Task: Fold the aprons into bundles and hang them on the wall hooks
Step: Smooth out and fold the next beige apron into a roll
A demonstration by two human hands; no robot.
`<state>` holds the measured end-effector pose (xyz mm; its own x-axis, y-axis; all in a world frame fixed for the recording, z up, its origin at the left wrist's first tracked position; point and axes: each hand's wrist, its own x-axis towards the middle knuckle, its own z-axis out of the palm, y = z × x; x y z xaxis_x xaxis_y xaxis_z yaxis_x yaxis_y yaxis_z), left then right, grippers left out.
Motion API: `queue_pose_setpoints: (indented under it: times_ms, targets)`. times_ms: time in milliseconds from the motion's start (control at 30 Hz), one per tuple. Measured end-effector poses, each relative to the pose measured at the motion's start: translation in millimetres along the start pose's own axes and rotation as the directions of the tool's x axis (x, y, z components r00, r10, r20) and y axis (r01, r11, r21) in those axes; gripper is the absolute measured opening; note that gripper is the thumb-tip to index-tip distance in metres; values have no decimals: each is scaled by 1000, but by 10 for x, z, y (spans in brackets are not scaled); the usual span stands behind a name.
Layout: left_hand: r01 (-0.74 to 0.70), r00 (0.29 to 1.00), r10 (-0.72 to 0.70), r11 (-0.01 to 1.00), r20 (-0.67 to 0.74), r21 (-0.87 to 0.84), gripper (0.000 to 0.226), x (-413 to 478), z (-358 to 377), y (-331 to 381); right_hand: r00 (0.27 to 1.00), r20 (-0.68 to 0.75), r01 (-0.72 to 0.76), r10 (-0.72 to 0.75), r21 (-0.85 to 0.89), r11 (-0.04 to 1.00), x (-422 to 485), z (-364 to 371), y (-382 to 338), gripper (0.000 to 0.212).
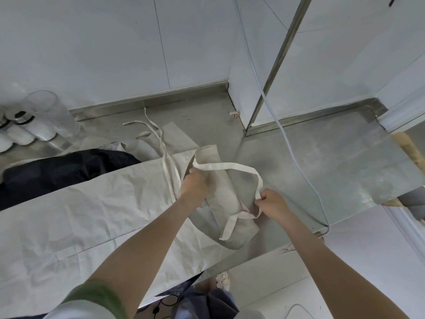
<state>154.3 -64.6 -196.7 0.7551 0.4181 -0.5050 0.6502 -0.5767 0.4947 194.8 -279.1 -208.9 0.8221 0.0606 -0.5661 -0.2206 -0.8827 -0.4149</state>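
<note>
A beige apron rolled into a bundle [226, 194] lies slanted on the steel counter [322, 162]. My left hand [194, 185] grips the bundle's upper left side. My right hand [272, 201] pinches the cream strap [230, 166], which loops over the bundle from the left hand to the right. Another strap end [227, 229] crosses the bundle's lower part. A second beige apron [92, 215] lies spread flat on the left, its long ties [158, 134] trailing toward the wall. A dark apron [64, 171] is heaped behind it.
Clear glasses and white containers [34, 125] stand at the far left by the tiled wall. A grey cable [292, 146] runs down across the counter. A small hook-like piece [234, 115] sits at the wall corner. The counter's front edge lies just below the bundle.
</note>
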Motion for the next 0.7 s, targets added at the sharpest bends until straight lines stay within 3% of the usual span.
queue_pose_setpoints:
  times_ms: [100, 200, 267, 333, 400, 467, 533, 600, 667, 700]
  targets:
    - [-2, 998, -7, 988, -55, -157, 31, -103, -58, 69, 998, 43, 12, -39, 497, 867, -175, -77, -220, 13]
    - [-1, 1000, 1, 960, -2, -279, 35, -230, -192, 133, 926, 81, 242, -370, 624, 743, -414, -209, -519, 12]
    - [136, 977, -31, 856, 213, -499, 56, -295, -285, 165, 829, 162, 310, -535, 664, 680, -566, -249, -672, 14]
    - [326, 885, 29, 674, 465, -663, 74, -317, -389, 148, 737, 271, 340, -619, 643, 686, -660, -234, -749, 21]
    - [427, 801, 121, 570, 586, -702, 77, -318, -469, 101, 666, 365, 392, -651, 570, 722, -708, -194, -762, 26]
    - [388, 785, 153, 634, 600, -669, 58, -341, -502, 39, 653, 390, 404, -650, 546, 734, -742, -174, -751, 28]
    - [250, 812, 170, 764, 559, -594, 21, -405, -501, -4, 710, 324, 368, -625, 586, 722, -753, -142, -724, 27]
    - [204, 856, 132, 802, 500, -561, 14, -442, -505, -60, 796, 229, 355, -560, 574, 738, -713, -106, -650, 29]
    - [200, 904, 69, 804, 422, -560, 17, -493, -595, -122, 812, 285, 421, -510, 319, 849, -655, -56, -497, 49]
    - [218, 916, 42, 782, 399, -584, 17, -508, -649, -156, 803, 394, 463, -446, 59, 885, -631, -20, -397, 65]
